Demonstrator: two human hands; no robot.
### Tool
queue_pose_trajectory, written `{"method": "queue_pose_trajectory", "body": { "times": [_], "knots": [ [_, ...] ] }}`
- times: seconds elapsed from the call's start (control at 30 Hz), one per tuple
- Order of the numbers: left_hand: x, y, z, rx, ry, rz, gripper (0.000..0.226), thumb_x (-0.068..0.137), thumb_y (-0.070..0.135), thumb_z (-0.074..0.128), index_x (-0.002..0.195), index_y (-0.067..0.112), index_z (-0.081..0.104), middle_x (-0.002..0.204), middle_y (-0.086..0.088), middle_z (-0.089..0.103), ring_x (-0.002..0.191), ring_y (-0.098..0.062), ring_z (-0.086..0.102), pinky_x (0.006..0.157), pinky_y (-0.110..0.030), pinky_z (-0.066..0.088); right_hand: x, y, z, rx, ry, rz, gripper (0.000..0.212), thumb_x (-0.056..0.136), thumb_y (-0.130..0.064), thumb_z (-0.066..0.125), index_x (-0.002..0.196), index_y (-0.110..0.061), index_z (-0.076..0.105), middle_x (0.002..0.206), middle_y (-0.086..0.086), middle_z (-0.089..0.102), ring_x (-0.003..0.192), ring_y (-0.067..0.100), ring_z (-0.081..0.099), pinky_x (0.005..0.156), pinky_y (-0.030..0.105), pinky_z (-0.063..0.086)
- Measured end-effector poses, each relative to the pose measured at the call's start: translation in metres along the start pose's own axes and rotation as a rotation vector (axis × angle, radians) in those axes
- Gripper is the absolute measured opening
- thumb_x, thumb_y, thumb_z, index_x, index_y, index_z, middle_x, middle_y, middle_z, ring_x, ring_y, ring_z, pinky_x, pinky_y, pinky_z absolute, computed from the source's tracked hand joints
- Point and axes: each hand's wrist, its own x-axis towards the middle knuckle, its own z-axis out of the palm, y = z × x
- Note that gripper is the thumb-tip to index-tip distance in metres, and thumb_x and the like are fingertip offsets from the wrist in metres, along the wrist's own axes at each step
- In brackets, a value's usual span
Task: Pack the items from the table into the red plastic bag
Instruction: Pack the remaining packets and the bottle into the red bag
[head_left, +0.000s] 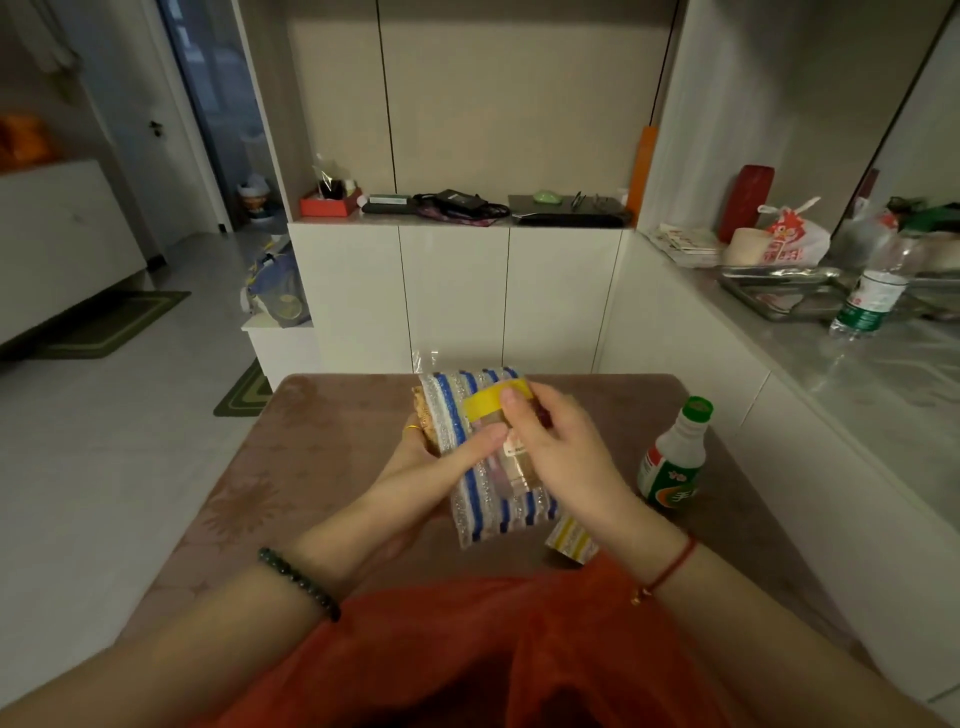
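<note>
Over table (322, 467), hands (431, 465) grip striped packet (488, 512), jar (485, 408).

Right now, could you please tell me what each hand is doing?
Left hand: grips the blue-striped packet.
Right hand: holds the yellow-lidded jar.

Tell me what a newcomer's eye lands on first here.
Centre frame, the left hand grips a blue-and-white striped packet while the right hand holds a yellow-lidded jar against it. The red plastic bag fills the near foreground, and a green-capped white bottle stands on the table at right.
</note>
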Motion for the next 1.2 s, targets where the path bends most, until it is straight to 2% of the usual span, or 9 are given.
{"method": "queue_pose_trajectory", "body": {
  "times": [0.17, 0.37, 0.47, 0.57, 0.7, 0.8, 0.93, 1.1, 1.2],
  "knots": [
    [-0.049, 0.042, 0.011, 0.074, -0.020, 0.152, 0.088, 0.048, 0.043, 0.072, 0.127, 0.020, 0.041, 0.112, -0.001, 0.067, 0.099, -0.017, 0.067, 0.090, -0.039, 0.053, -0.024, -0.059, -0.032, 0.406, -0.235, 0.214, 0.078, 0.057, -0.057, 0.069, 0.126, -0.034, 0.040, 0.106, -0.012, 0.061, 0.081, -0.006, 0.067, 0.059, 0.009, 0.051],
    [-0.124, 0.079, -0.002, 0.565, -0.120, 0.254, 0.078, 0.057, 0.067, 0.057, 0.119, 0.032, 0.027, 0.102, 0.029, 0.049, 0.080, 0.029, 0.053, 0.069, 0.004, 0.042, -0.068, -0.109, -0.059, 0.449, -0.486, 0.069, 0.042, 0.056, -0.048, 0.071, 0.094, -0.031, 0.061, 0.083, -0.012, 0.074, 0.074, 0.001, 0.070, 0.057, 0.013, 0.052],
    [-0.153, 0.074, -0.027, 0.899, -0.288, 0.073, 0.119, 0.042, 0.091, 0.046, 0.141, 0.033, 0.015, 0.136, 0.015, 0.044, 0.120, 0.004, 0.047, 0.101, -0.019, 0.040, -0.094, -0.123, -0.055, 0.452, -0.276, 0.010, 0.067, 0.046, -0.053, 0.075, 0.105, -0.028, 0.058, 0.093, -0.010, 0.072, 0.085, 0.004, 0.069, 0.064, 0.018, 0.054],
    [-0.167, 0.062, -0.049, 1.345, -0.352, -0.135, 0.106, 0.066, 0.061, 0.068, 0.146, 0.027, 0.009, 0.144, -0.003, 0.041, 0.129, -0.015, 0.043, 0.101, -0.023, 0.036, -0.120, -0.123, -0.034, 0.400, -0.042, -0.151, 0.065, 0.050, -0.042, 0.080, 0.106, -0.039, 0.048, 0.101, -0.022, 0.064, 0.092, -0.011, 0.062, 0.071, 0.007, 0.049],
    [-0.175, 0.048, -0.061, 1.530, -0.353, -0.252, 0.045, 0.079, 0.014, 0.064, 0.121, 0.020, 0.049, 0.114, -0.012, 0.063, 0.099, -0.027, 0.064, 0.083, -0.038, 0.054, -0.153, -0.103, 0.009, 0.323, -0.049, -0.249, 0.078, 0.060, -0.014, 0.086, 0.112, -0.046, 0.038, 0.105, -0.051, 0.051, 0.100, -0.029, 0.047, 0.081, -0.006, 0.039],
    [-0.175, 0.054, -0.073, 1.404, -0.212, -0.241, 0.029, 0.084, 0.004, 0.051, 0.109, 0.011, 0.063, 0.099, -0.010, 0.065, 0.077, -0.024, 0.068, 0.059, -0.025, 0.057, -0.161, -0.077, 0.023, 0.258, -0.140, -0.185, 0.095, 0.054, -0.031, 0.088, 0.131, -0.032, 0.033, 0.118, -0.036, 0.053, 0.113, -0.013, 0.051, 0.092, 0.003, 0.041],
    [-0.173, 0.070, -0.098, 0.918, 0.032, -0.182, 0.023, 0.089, -0.001, 0.038, 0.079, 0.005, 0.058, 0.069, -0.008, 0.058, 0.046, -0.008, 0.060, 0.047, -0.018, 0.053, -0.160, -0.059, 0.013, -0.034, -0.195, -0.212, 0.098, 0.052, -0.052, 0.082, 0.129, -0.056, 0.021, 0.124, -0.028, 0.052, 0.116, -0.001, 0.051, 0.098, 0.021, 0.046],
    [-0.168, 0.065, -0.114, 0.429, 0.099, -0.134, 0.024, 0.095, 0.007, 0.039, 0.074, 0.007, 0.050, 0.066, -0.008, 0.042, 0.056, -0.019, 0.039, 0.055, -0.028, 0.033, -0.162, -0.057, 0.020, -0.233, -0.272, -0.259, 0.099, 0.051, -0.065, 0.076, 0.122, -0.071, 0.007, 0.125, -0.023, 0.037, 0.120, 0.006, 0.042, 0.103, 0.036, 0.040],
    [-0.160, 0.062, -0.112, 0.176, 0.165, -0.084, 0.031, 0.094, 0.004, 0.036, 0.067, 0.004, 0.050, 0.046, -0.009, 0.057, 0.042, -0.020, 0.057, 0.046, -0.023, 0.046, -0.166, -0.072, 0.045, -0.260, -0.323, -0.443, 0.098, 0.054, -0.059, 0.078, 0.129, -0.059, 0.015, 0.132, -0.008, 0.046, 0.120, 0.016, 0.044, 0.103, 0.036, 0.037]
  ]
}}
